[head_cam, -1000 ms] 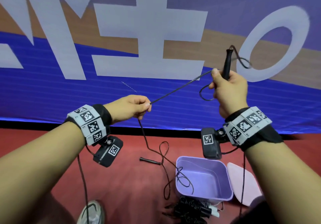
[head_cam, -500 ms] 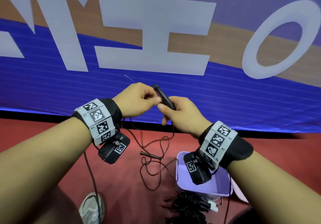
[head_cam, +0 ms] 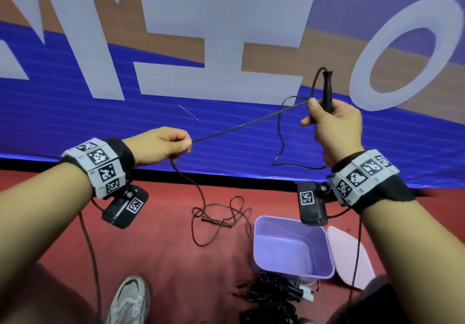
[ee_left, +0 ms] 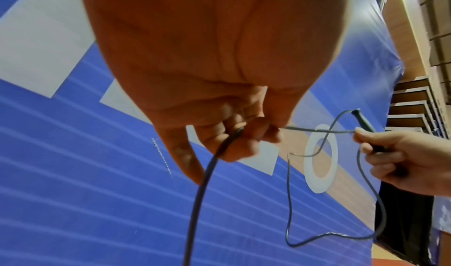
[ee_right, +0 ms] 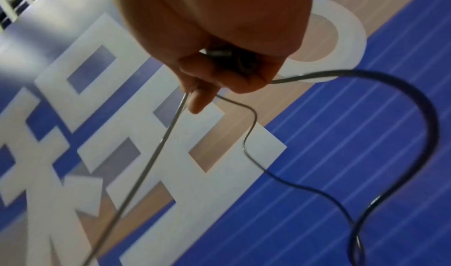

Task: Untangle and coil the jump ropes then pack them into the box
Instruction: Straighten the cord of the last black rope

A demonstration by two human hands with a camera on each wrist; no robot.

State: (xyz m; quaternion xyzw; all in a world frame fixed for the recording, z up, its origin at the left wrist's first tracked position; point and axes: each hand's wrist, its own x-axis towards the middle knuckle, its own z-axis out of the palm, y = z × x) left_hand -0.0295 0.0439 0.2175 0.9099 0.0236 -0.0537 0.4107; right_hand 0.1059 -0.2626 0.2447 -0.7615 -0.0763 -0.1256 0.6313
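Half a second back both hands were together above the box; now they have pulled apart, drawing a stretch of the jump rope point(head_cam: 247, 127) taut between them. Up and beyond the lilac box point(head_cam: 292, 271), the right hand point(head_cam: 334, 127) has its fingers wrapped round the black handle point(head_cam: 327, 90), held upright, thumb pressing the cord against it, with one slack loop hanging below. Out to the box's far left, the left hand point(head_cam: 161, 145) pinches the cord between thumb and curled fingers. From there the rope drops to the red floor point(head_cam: 163, 261) just left of the box, where its second handle point(head_cam: 216, 221) lies among loose loops. I judge the cord thin, light and springy, likely to kink and slip from a coil, so it is best gripped at the rigid handle and fed in even loops through a light pinch. I count one rope being worked, two handles on it, one box, one pale lid point(head_cam: 349, 258) just right of the box, and one dark tangle of ropes point(head_cam: 271, 296) on its near side, too knotted to number.
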